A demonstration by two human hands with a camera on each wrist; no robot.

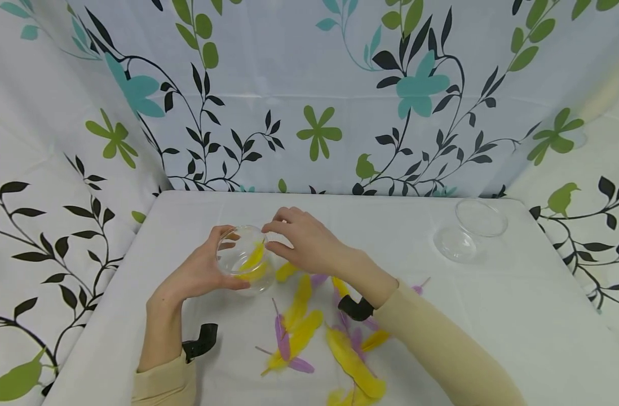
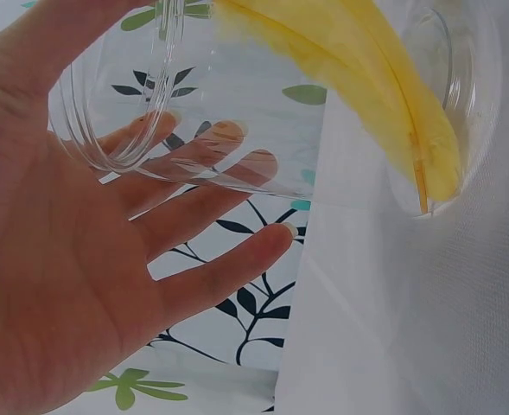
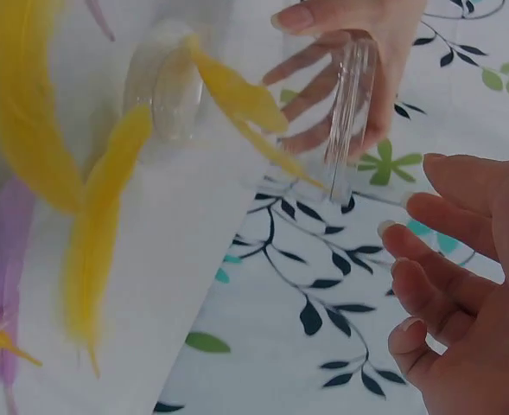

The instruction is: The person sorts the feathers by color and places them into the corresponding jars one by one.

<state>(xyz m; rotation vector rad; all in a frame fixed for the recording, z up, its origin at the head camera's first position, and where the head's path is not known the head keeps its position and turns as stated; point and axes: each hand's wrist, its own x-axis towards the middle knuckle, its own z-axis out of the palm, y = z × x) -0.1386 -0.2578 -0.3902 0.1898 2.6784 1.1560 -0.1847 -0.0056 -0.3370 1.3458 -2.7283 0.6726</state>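
Left hand [image 1: 200, 270] holds the jar [image 1: 233, 260]; right hand [image 1: 304, 238], fingers loosely curved, just beside its rim [image 1: 243, 226].

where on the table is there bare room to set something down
Bare: front right, between the right sleeve and the table's right edge; also between the right hand and the clear container. Crowded: on the near side of the jar in the left hand, where yellow and purple feathers lie.

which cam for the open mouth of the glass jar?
Head. It looks down at the jar mouth, so it reads as a nearly full ring. Left wrist is closer, but the frame's top edge crops it. Right wrist sees it almost edge-on, so the opening barely shows.
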